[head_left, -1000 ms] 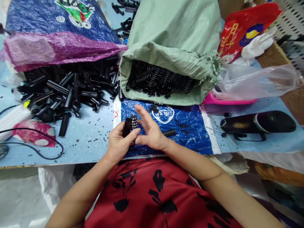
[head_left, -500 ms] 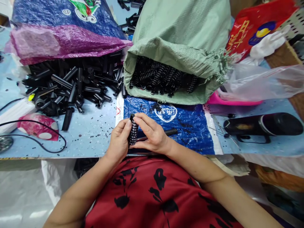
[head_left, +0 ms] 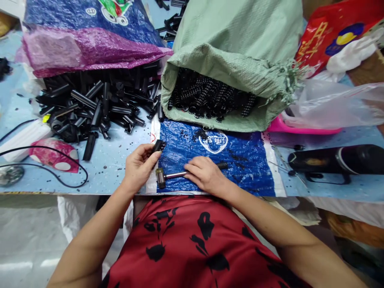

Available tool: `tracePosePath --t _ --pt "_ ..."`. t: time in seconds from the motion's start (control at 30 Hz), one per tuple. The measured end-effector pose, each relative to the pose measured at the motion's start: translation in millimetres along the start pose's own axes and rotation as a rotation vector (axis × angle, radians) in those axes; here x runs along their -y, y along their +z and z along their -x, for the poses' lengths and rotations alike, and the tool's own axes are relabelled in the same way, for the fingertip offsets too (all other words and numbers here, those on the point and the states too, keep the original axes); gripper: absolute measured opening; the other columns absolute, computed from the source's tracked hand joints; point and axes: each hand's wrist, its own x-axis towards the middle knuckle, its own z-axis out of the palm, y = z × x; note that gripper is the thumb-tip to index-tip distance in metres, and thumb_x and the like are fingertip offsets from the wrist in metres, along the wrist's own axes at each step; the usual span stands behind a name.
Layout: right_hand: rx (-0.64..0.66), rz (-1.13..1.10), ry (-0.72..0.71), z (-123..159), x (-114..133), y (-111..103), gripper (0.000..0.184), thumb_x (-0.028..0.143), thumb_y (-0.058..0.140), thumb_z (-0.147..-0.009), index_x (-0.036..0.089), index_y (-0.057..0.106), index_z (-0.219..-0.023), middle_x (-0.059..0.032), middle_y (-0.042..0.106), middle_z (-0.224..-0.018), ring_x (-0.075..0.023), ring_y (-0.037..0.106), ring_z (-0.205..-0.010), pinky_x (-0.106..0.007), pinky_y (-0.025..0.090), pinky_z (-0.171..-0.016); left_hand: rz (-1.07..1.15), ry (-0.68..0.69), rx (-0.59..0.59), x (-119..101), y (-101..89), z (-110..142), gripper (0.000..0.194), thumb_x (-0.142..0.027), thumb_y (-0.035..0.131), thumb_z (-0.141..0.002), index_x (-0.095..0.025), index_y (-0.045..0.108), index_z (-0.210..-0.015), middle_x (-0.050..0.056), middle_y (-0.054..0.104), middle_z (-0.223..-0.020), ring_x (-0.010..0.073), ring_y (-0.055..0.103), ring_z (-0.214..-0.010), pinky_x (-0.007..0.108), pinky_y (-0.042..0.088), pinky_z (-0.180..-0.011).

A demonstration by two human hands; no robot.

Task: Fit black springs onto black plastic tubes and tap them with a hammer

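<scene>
My left hand is closed around a short black tube-like piece, its end poking out past the fingertips toward the right. Just below lies a small hammer on a blue woven sheet, its head to the left and its dark grip to the right. My right hand has its fingers curled over the hammer's metal shaft. Behind both hands, an open pale green sack holds many black pieces with rows of white marks.
Smooth black tubes lie heaped at the left under a blue and purple bag. A cable loops near a pink dotted pouch. On the right are a pink tray, a clear plastic bag and a black flask.
My hands have moved apart: the left went left with the black piece, while the right let go of it and took the hammer's shaft. The hammer head has come into sight.
</scene>
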Motion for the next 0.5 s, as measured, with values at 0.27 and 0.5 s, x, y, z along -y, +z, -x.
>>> tracePosePath --t 0.27,0.5 --pt "-0.352 -0.019 0.179 -5.2 -5.3 -21.4 0.025 0.027 0.044 -0.108 0.022 0.067 -0.116 -0.0072 0.070 -0.088 -0.0206 0.064 -0.077 -0.034 0.052 -0.072 -0.554 0.001 0.349 15.8 -26.2 -25.5 0.034 -0.049 0.089 -0.071 -0.021 0.078 -0.087 0.000 0.067 -0.065 0.0163 0.057 -0.058 0.028 0.039 -0.055" --pt "-0.143 0.040 0.124 -22.9 1.3 -14.8 0.031 0.031 0.043 -0.109 0.019 0.071 -0.108 -0.0068 0.068 -0.078 -0.0196 0.059 -0.067 -0.033 0.047 -0.066 -0.535 -0.088 0.387 10.5 -20.3 -33.4 0.036 -0.043 0.091 -0.066 -0.022 0.062 -0.070 -0.004 0.056 -0.057 0.0135 0.047 -0.051 0.028 0.030 -0.051"
